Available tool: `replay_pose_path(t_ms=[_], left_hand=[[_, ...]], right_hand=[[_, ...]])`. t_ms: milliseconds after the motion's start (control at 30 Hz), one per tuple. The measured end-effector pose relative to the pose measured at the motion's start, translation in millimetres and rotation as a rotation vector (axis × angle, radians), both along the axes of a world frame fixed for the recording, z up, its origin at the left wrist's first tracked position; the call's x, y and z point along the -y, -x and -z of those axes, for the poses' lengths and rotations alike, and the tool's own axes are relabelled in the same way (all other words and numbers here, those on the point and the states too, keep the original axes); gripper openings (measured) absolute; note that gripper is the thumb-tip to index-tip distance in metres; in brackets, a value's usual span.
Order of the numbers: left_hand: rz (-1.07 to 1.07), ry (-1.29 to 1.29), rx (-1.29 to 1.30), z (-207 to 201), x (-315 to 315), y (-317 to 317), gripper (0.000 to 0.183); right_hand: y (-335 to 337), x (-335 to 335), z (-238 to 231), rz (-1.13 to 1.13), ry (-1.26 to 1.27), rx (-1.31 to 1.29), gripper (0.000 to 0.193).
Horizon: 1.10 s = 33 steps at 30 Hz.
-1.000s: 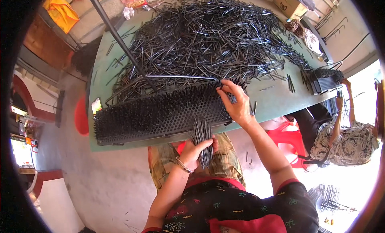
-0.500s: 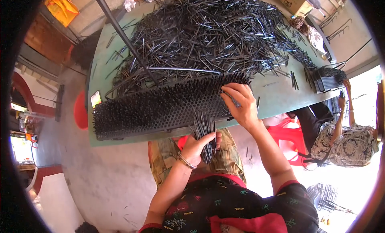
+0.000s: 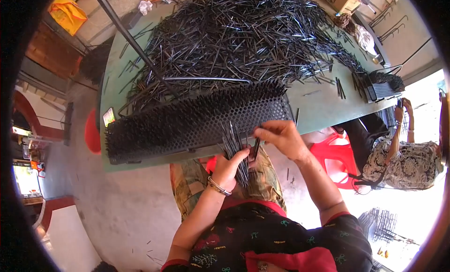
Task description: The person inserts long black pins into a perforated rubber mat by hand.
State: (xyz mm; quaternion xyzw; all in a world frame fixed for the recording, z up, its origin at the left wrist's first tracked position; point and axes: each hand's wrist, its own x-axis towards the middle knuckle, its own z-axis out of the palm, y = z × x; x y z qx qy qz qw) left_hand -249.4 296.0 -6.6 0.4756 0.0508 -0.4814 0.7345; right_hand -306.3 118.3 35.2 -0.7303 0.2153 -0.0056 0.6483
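Observation:
My left hand (image 3: pixel 233 165) is closed round a bundle of thin black sticks (image 3: pixel 231 141), held upright over my lap at the table's near edge. Beside it, my right hand (image 3: pixel 281 137) pinches a few black sticks between thumb and fingertips, close to the bundle's right side. Just beyond both hands lies a long black rack (image 3: pixel 201 141) full of round holes. Black sticks stand packed in its far and left holes, while many holes along its near and right part are bare. What the sticks are made of I cannot tell.
A big heap of loose black sticks (image 3: pixel 234 37) covers much of the green table (image 3: pixel 323 103). A dark metal bar (image 3: pixel 133 40) slants over its left side. On the right, another person (image 3: pixel 403 164) works at a smaller rack (image 3: pixel 382 87), near a red plastic chair (image 3: pixel 330 155).
My right hand has come down from the rack's right end to the bundle and now pinches sticks there. The left hand keeps its hold in nearly the same place.

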Motion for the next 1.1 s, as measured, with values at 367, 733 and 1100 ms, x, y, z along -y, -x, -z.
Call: replay_pose_path(t_ms=[367, 733, 1100], left_hand=[[0.070, 0.072, -0.126, -4, 4, 0, 0.024], [0.092, 0.074, -0.111, -8, -4, -5, 0.025], [0.101, 0.136, -0.066, -4, -4, -6, 0.028]], right_hand=[[-57, 38, 4, 0.212, 0.454, 0.447, 0.019], [-65, 47, 22, 0.191, 0.536, 0.591, 0.022], [-65, 46, 15, 0.118, 0.671, 0.561, 0.020]])
